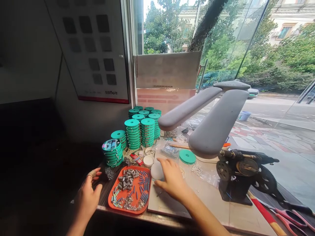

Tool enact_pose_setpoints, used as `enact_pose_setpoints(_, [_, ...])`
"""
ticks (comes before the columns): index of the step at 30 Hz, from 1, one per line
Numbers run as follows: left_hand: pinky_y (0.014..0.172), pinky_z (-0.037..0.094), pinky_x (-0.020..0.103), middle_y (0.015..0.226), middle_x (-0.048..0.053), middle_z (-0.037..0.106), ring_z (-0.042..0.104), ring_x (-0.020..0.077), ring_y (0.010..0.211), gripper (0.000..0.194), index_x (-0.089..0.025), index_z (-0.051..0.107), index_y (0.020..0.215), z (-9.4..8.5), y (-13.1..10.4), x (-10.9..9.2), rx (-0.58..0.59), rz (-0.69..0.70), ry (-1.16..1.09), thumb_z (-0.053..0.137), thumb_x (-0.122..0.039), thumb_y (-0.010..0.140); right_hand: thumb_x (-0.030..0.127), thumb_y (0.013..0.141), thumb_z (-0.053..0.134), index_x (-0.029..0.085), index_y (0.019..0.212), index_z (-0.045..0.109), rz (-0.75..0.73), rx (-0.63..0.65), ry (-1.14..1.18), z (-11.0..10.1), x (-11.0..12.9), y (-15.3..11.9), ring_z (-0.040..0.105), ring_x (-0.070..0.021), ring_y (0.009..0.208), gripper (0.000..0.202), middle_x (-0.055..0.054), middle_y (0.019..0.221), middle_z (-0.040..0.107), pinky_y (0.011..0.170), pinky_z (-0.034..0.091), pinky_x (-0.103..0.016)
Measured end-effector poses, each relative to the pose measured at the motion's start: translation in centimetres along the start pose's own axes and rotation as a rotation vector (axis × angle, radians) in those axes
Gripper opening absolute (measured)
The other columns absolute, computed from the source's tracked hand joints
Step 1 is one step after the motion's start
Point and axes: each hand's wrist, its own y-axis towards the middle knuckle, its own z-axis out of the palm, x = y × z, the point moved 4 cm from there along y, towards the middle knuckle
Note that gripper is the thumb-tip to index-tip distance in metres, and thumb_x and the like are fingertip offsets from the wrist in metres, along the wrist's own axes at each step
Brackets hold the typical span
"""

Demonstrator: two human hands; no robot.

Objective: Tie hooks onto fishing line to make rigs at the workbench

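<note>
My left hand (90,191) is raised at the left of the table, thumb and fingers apart, with nothing in it. It is nearest to a small dark spiky cluster (109,173) and the left rim of an orange tray (110,200). On the tray lie grey metal cylinders (127,179), dark blue slim pieces (144,181) and small metal bits (134,204). My right hand (172,178) reaches in over the board, fingers spread, beside a pale round dish or lid (156,171). Whether it touches that round piece I cannot tell.
Stacks of green discs (133,134) stand behind the tray. Small white bowls (148,160) and a loose green disc (187,156) lie nearby. A grey padded two-armed object (209,127) rises over the table. A black geared machine (242,173) and pink-handled scissors (290,218) are at right.
</note>
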Motion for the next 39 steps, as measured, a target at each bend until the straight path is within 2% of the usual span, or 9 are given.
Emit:
enact_pose_setpoints(3, [0.086, 0.045, 0.043, 0.096, 0.010, 0.060, 0.058, 0.0246, 0.086, 0.041, -0.017, 0.051, 0.098, -0.1, -0.1, -0.3, -0.012, 0.010, -0.005, 0.041, -0.029, 0.061, 0.019, 0.064, 0.063, 0.022, 0.127, 0.043, 0.050, 0.071, 0.044, 0.5, 0.0, 1.2, 0.038, -0.0199, 0.110, 0.066, -0.006, 0.113, 0.045, 0.097, 0.034, -0.035])
enact_pose_setpoints(12, [0.082, 0.047, 0.041, 0.095, 0.009, 0.061, 0.059, 0.0237, 0.085, 0.037, -0.017, 0.052, 0.100, -0.5, -0.4, -0.3, -0.085, 0.051, -0.012, 0.041, -0.025, 0.065, 0.024, 0.074, 0.055, 0.020, 0.133, 0.033, 0.123, 0.044, 0.223, -1.1, -1.3, 1.5, 0.039, -0.0129, 0.117, 0.063, -0.003, 0.126, 0.035, 0.102, 0.036, -0.029])
enact_pose_setpoints(16, [0.091, 0.040, 0.042, 0.104, 0.009, 0.057, 0.054, 0.0243, 0.098, 0.028, -0.018, 0.053, 0.100, -1.5, -2.6, -3.7, -0.229, 0.129, 0.017, 0.039, -0.024, 0.076, 0.030, 0.075, 0.051, 0.016, 0.133, 0.034, 0.050, -0.024, 0.282, -2.5, -2.8, -1.4, 0.037, -0.0106, 0.121, 0.062, -0.004, 0.129, 0.032, 0.104, 0.036, -0.026])
enact_pose_setpoints(17, [0.091, 0.040, 0.040, 0.105, 0.007, 0.057, 0.053, 0.0231, 0.100, 0.027, -0.020, 0.053, 0.102, -1.4, -3.6, -5.5, -0.228, 0.254, 0.058, 0.039, -0.024, 0.080, 0.033, 0.076, 0.050, 0.015, 0.133, 0.034, 0.019, -0.050, 0.248, -2.7, -3.2, -2.6, 0.039, -0.0101, 0.119, 0.061, -0.004, 0.128, 0.033, 0.101, 0.039, -0.024])
enact_pose_setpoints(20, [0.098, 0.029, 0.036, 0.112, 0.000, 0.059, 0.051, 0.0185, 0.106, 0.033, -0.026, 0.050, 0.113, 1.4, -7.5, -10.9, 0.086, 0.735, 0.222, 0.039, -0.018, 0.084, 0.037, 0.077, 0.048, 0.014, 0.130, 0.039, -0.149, -0.154, 0.055, -3.0, -3.9, -6.3, 0.043, -0.0079, 0.113, 0.058, -0.003, 0.126, 0.036, 0.092, 0.043, -0.016])
enact_pose_setpoints(23, [0.103, 0.013, 0.041, 0.126, 0.005, 0.051, 0.045, 0.0259, 0.115, 0.047, -0.019, 0.047, 0.123, 4.5, -10.5, -13.4, 0.209, 1.010, 0.400, 0.045, -0.044, 0.083, 0.032, 0.074, 0.049, 0.012, 0.124, 0.043, -0.362, -0.305, -0.166, -2.7, -3.6, -9.1, 0.046, -0.0059, 0.106, 0.054, -0.001, 0.123, 0.040, 0.085, 0.042, -0.011])
enact_pose_setpoints(27, [0.097, 0.025, 0.056, 0.131, 0.015, 0.042, 0.036, 0.0353, 0.122, 0.067, -0.013, 0.042, 0.129, 7.4, -10.7, -13.6, 0.490, 0.906, 0.410, 0.036, -0.060, 0.081, 0.026, 0.070, 0.044, 0.011, 0.122, 0.040, -0.420, -0.471, -0.284, -2.1, -3.7, -10.3, 0.046, -0.0051, 0.099, 0.054, -0.001, 0.120, 0.042, 0.082, 0.039, -0.012])
enact_pose_setpoints(32, [0.101, 0.019, 0.063, 0.140, 0.010, 0.026, 0.015, 0.0334, 0.131, 0.070, -0.016, 0.036, 0.133, 8.2, -9.1, -15.6, 0.871, 0.629, 0.403, 0.024, -0.063, 0.083, 0.025, 0.068, 0.049, 0.012, 0.124, 0.040, -0.401, -0.387, -0.336, -0.5, -4.5, -10.0, 0.044, -0.0078, 0.101, 0.058, -0.002, 0.119, 0.042, 0.082, 0.037, -0.014])
enact_pose_setpoints(39, [0.107, 0.008, 0.056, 0.141, 0.010, 0.027, 0.009, 0.0298, 0.134, 0.067, -0.013, 0.032, 0.135, 10.6, -6.3, -18.5, 0.998, 0.568, 0.420, 0.026, -0.057, 0.085, 0.024, 0.072, 0.053, 0.022, 0.129, 0.038, -0.123, -0.340, -0.150, 1.0, -4.9, -9.6, 0.041, -0.0081, 0.099, 0.058, 0.001, 0.119, 0.041, 0.083, 0.035, -0.016])
